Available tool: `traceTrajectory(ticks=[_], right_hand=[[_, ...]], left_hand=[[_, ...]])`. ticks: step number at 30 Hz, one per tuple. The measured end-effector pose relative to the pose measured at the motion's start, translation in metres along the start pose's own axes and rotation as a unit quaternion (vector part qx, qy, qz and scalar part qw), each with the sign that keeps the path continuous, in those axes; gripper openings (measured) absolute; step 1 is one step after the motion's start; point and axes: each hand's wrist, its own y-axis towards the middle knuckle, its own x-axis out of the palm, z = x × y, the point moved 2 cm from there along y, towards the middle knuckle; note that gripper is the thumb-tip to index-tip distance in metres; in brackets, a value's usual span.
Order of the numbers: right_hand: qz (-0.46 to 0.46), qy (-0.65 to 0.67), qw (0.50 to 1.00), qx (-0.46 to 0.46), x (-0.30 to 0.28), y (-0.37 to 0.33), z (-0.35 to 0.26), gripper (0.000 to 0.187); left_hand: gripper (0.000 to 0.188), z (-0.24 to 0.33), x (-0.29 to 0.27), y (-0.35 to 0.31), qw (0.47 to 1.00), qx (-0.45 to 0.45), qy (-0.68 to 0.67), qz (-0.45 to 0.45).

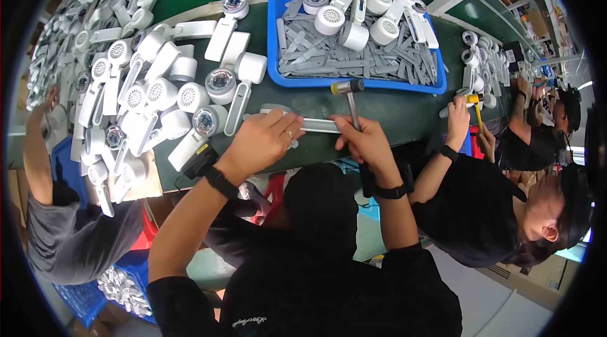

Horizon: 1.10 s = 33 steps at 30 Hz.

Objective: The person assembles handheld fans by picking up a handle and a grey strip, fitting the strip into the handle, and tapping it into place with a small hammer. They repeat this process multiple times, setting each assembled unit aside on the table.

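My left hand (269, 141) is closed round a white handheld fan, its handle (321, 125) with a grey strip along it pointing right. Most of the fan's round head is hidden under that hand. My right hand (371, 147) grips a small hammer (353, 106) with a metal shaft, its black and pale head up and away from the fan. The right thumb and fingertips also touch the end of the fan's handle. Just beyond my hands stands a blue tray (275, 52) holding loose grey strips (379, 64) and several white fans (330, 19).
A large heap of white fans (161, 93) covers the green table (265, 98) on the left. At right, a co-worker (471, 210) holds a yellow-headed hammer (474, 100) near more fans (477, 62). Another person's arm (39, 153) reaches in at far left.
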Motion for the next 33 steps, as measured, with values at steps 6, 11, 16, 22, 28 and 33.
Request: traceTrajectory(ticks=[6, 11, 16, 22, 28, 33], right_hand=[[-0.059, 0.152, 0.987, 0.012, 0.008, 0.003, 0.007, 0.043], [-0.025, 0.126, 0.992, -0.004, 0.007, 0.004, 0.010, 0.041], [-0.013, 0.133, 0.991, -0.008, 0.011, 0.002, 0.011, 0.040], [0.000, 0.140, 0.990, -0.013, 0.010, 0.002, 0.013, 0.039], [-0.004, 0.144, 0.989, -0.026, 0.013, 0.003, 0.014, 0.038], [0.045, 0.107, 0.991, -0.071, 0.010, -0.006, 0.018, 0.043]], left_hand=[[0.030, 0.000, 0.002, -0.003, 0.999, 0.016, 0.039, 0.026], [0.031, -0.001, -0.009, 0.015, 0.999, 0.026, 0.022, -0.003], [0.036, 0.001, 0.002, 0.024, 0.997, 0.066, 0.010, -0.029], [0.039, -0.001, 0.006, 0.030, 0.993, 0.075, -0.031, -0.089], [0.034, 0.001, 0.011, 0.028, 0.994, 0.042, -0.051, -0.083], [0.046, 0.003, 0.009, 0.032, 0.988, 0.035, -0.073, -0.128]])
